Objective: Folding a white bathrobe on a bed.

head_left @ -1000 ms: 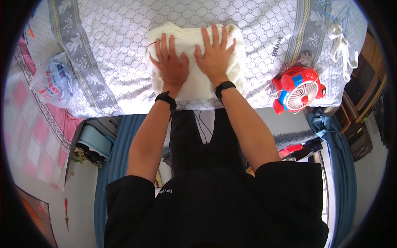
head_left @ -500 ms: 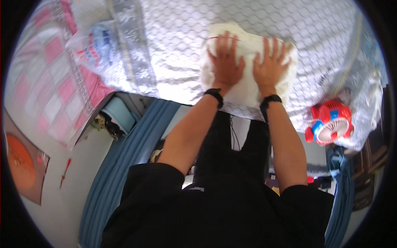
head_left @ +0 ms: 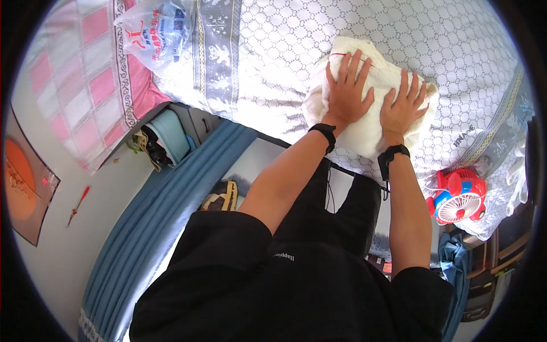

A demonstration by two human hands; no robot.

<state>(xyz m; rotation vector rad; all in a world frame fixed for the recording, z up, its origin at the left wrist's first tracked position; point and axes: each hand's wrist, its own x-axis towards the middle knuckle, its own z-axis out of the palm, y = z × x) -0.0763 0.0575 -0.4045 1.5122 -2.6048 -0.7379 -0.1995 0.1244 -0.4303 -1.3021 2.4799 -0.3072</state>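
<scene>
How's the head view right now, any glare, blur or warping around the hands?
Head view: sharp, lit by even daylight; the left hand and right hand show clearly, flat on the cream folded cloth; fisheye bends the bed edge; black corners ring the picture.

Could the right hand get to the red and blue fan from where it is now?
Probably yes. The right hand lies flat on the cream folded cloth, and the red and blue fan sits on the same bed off to its right, with nothing between them.
</scene>
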